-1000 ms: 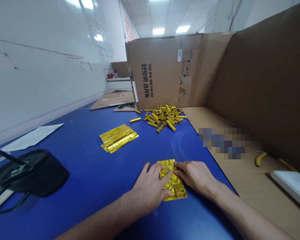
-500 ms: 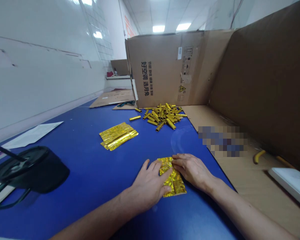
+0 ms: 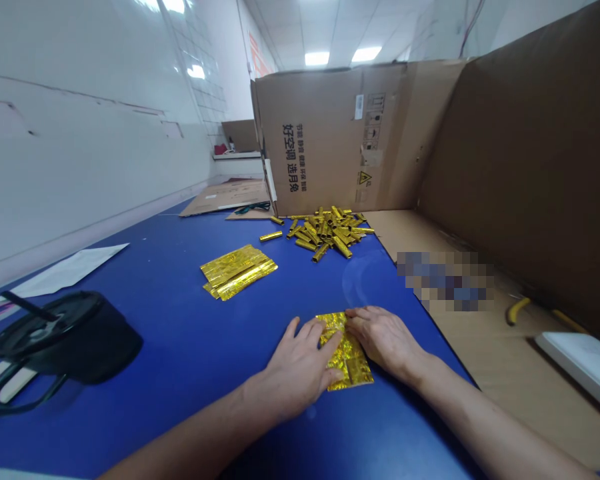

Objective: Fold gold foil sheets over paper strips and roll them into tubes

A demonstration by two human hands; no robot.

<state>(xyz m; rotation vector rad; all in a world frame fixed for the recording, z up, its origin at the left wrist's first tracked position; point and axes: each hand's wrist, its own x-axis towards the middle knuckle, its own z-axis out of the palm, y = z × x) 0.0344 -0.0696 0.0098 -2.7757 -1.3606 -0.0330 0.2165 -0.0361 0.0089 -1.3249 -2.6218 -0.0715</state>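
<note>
A rectangular sheet of gold foil paper [image 3: 349,347] lies on the blue table between my hands. My left hand [image 3: 303,363] rests flat over its left side, fingers spread and thumb near the lower edge. At the sheet's upper right edge is my right hand [image 3: 383,337], fingers bent and pressed together on the foil; their tips are partly hidden. Farther off, to the left, a flat stack of gold foil sheets [image 3: 237,270] lies slightly fanned. A heap of small rolled gold foil tubes [image 3: 327,232] sits at the far side, with a single tube [image 3: 271,236] lying apart from it.
A dark lidded mug [image 3: 75,340] with a straw stands at the left, by a white paper sheet [image 3: 70,270]. A large cardboard panel [image 3: 330,147] rises behind the heap. On the right are cardboard, a yellow-handled tool [image 3: 517,311] and a white flat object [image 3: 583,367].
The view has shifted very slightly. Both hands stay on the foil sheet in nearly the same place, and the stack and heap are unchanged.
</note>
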